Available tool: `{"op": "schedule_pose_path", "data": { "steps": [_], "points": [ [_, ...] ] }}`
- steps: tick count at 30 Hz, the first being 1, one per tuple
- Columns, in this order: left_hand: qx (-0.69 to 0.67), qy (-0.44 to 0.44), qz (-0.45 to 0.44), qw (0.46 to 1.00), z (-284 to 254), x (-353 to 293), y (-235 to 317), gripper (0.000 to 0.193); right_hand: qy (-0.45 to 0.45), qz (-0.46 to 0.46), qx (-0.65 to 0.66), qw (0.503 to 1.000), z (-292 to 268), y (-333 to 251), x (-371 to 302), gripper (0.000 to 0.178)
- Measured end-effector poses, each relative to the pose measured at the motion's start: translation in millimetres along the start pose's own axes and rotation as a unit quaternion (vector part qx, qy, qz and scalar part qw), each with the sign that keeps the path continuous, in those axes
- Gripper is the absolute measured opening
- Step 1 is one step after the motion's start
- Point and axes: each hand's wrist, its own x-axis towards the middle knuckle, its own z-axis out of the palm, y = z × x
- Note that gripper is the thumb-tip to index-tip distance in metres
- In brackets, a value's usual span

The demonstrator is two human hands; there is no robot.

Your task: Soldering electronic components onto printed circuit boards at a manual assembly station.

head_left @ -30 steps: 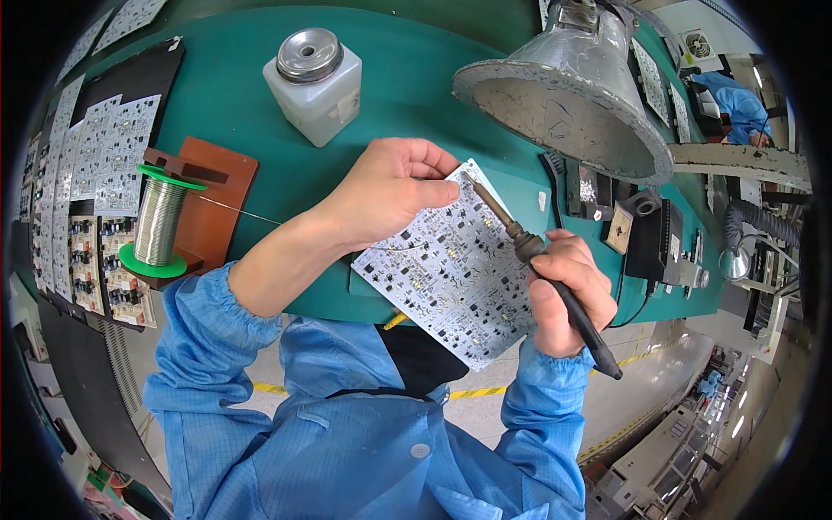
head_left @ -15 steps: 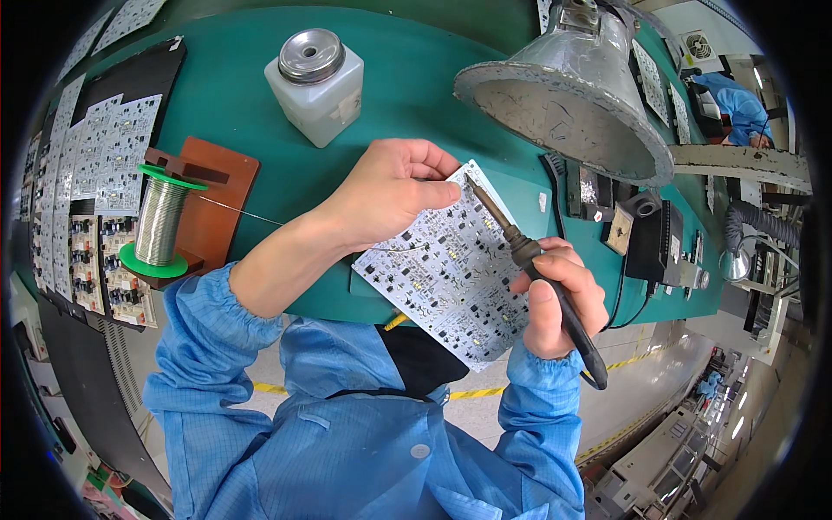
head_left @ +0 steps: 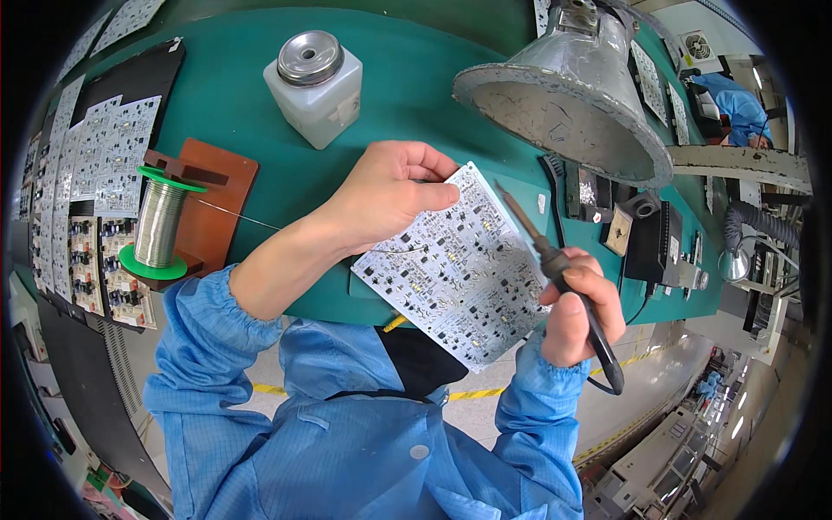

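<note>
My left hand (head_left: 390,192) pinches the upper edge of a white circuit board (head_left: 464,273) dotted with small parts. The board is tilted in front of my body, above the table's near edge. In my right hand (head_left: 582,312) is a soldering iron (head_left: 549,253) with a dark handle, fingers wrapped round it. Its metal tip points up and left, just off the board's right edge. A spool of solder wire (head_left: 159,225) with green flanges sits left of my left forearm. Its thin wire runs toward that forearm, where it passes out of sight.
A white square bottle (head_left: 316,100) with a metal lid stands behind my left hand. A metal lamp-like hood (head_left: 563,104) hangs at upper right. Below it are a black brush (head_left: 555,186) and a black box (head_left: 654,247) with a cable. Several boards (head_left: 126,156) lie at far left.
My right hand has drawn the soldering iron to the right, so its tip has left the top corner of the board. The left hand and the board have barely moved.
</note>
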Motion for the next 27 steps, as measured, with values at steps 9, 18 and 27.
{"op": "schedule_pose_path", "data": {
  "steps": [9, 18, 27],
  "points": [
    [-0.046, -0.009, -0.011, 0.999, 2.3, 0.2, 0.6, 0.037, 0.069, 0.179, -0.274, 0.943, -41.5, 32.3, -49.4, 0.034],
    [-0.055, -0.033, -0.02, 0.998, -1.6, 2.5, -3.5, 0.038, -0.038, 0.017, 0.038, 0.998, -36.4, 13.5, -0.1, 0.031],
    [-0.07, -0.036, 0.002, 0.997, -1.1, 2.2, -4.1, 0.035, -0.104, 0.109, 0.099, 0.984, -13.3, 9.6, 39.5, 0.023]
  ]
}}
